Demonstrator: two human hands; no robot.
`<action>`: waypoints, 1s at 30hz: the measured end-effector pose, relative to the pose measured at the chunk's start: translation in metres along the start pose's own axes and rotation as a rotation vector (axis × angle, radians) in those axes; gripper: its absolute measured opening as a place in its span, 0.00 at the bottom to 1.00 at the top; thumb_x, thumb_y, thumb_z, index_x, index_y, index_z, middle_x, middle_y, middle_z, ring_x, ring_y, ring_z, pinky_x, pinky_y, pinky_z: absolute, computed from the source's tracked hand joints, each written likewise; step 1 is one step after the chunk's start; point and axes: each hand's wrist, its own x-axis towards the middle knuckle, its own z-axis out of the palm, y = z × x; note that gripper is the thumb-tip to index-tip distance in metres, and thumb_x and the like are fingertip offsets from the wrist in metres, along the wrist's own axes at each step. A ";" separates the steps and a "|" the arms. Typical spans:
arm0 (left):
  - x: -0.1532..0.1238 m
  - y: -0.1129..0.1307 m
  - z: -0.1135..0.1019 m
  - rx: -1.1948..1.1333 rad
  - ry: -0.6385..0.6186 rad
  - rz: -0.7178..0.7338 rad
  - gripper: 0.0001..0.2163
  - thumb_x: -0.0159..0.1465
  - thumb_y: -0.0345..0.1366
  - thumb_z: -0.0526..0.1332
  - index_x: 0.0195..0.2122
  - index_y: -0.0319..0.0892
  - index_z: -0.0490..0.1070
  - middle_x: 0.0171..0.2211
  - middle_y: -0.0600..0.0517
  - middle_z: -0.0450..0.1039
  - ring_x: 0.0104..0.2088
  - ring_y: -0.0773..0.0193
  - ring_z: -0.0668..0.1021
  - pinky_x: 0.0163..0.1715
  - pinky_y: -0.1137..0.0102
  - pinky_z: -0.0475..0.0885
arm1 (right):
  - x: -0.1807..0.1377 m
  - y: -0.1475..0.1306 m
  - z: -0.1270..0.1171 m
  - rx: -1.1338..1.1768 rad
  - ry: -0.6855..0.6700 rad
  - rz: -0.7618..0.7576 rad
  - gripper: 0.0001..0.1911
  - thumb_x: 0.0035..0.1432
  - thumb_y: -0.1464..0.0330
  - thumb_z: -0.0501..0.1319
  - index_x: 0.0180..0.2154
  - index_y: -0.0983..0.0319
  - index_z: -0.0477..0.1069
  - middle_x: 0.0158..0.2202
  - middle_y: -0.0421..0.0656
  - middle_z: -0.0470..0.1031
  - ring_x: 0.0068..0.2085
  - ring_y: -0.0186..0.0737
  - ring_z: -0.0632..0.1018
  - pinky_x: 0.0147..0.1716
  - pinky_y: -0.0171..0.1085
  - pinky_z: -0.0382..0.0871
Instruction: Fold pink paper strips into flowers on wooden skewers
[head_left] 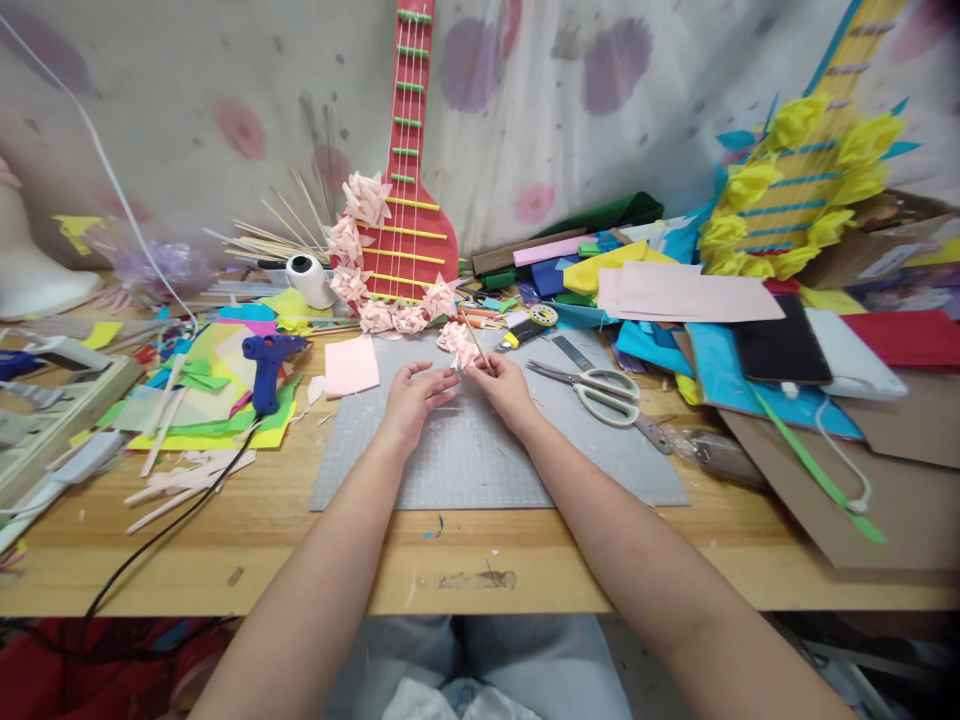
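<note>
My right hand is closed in a pinch on a thin wooden stick that carries a pale pink paper flower near its tip. My left hand lies just left of it over the grey cutting mat, fingers loosely stretched toward the flower and holding nothing I can see. Behind the hands a red paper guitar leans on the wall, with several pink paper flowers along its left edge.
Scissors lie right of my right hand on the mat. A blue glue gun stands to the left on coloured paper sheets, with a pink paper square nearby. A yellow-flowered blue guitar and stacked paper fill the right side.
</note>
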 end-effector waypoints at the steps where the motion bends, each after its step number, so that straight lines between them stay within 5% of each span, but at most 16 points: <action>1: 0.001 0.000 -0.001 0.000 0.001 0.008 0.14 0.49 0.26 0.62 0.35 0.39 0.58 0.31 0.44 0.74 0.31 0.61 0.78 0.32 0.65 0.72 | 0.000 0.000 0.000 0.000 -0.008 -0.005 0.13 0.43 0.59 0.58 0.24 0.62 0.62 0.19 0.34 0.61 0.21 0.28 0.61 0.22 0.30 0.54; 6: 0.000 0.002 -0.001 -0.009 0.021 0.040 0.15 0.47 0.26 0.63 0.34 0.39 0.59 0.32 0.46 0.73 0.34 0.61 0.77 0.31 0.66 0.72 | 0.000 0.000 -0.001 -0.065 -0.041 -0.033 0.12 0.44 0.59 0.56 0.23 0.62 0.62 0.19 0.34 0.62 0.21 0.29 0.62 0.22 0.30 0.55; 15: 0.002 0.000 0.001 -0.061 0.095 -0.023 0.16 0.46 0.26 0.65 0.34 0.39 0.60 0.27 0.50 0.71 0.27 0.68 0.75 0.31 0.70 0.71 | -0.016 -0.015 0.001 -0.544 -0.024 -0.242 0.09 0.50 0.63 0.53 0.30 0.59 0.68 0.22 0.36 0.68 0.24 0.30 0.66 0.25 0.29 0.55; 22: 0.006 0.002 -0.003 -0.110 0.159 -0.047 0.15 0.47 0.21 0.62 0.36 0.38 0.64 0.24 0.54 0.69 0.20 0.75 0.70 0.19 0.81 0.62 | -0.021 -0.020 0.004 -0.615 -0.041 -0.332 0.09 0.52 0.62 0.52 0.29 0.59 0.68 0.23 0.36 0.69 0.25 0.31 0.67 0.25 0.30 0.54; 30: 0.006 0.003 -0.002 -0.112 0.146 -0.011 0.16 0.47 0.23 0.62 0.38 0.39 0.67 0.26 0.54 0.71 0.20 0.77 0.70 0.18 0.81 0.60 | -0.019 -0.018 0.003 -0.609 -0.048 -0.303 0.09 0.52 0.63 0.52 0.29 0.59 0.67 0.23 0.36 0.69 0.25 0.31 0.68 0.25 0.30 0.54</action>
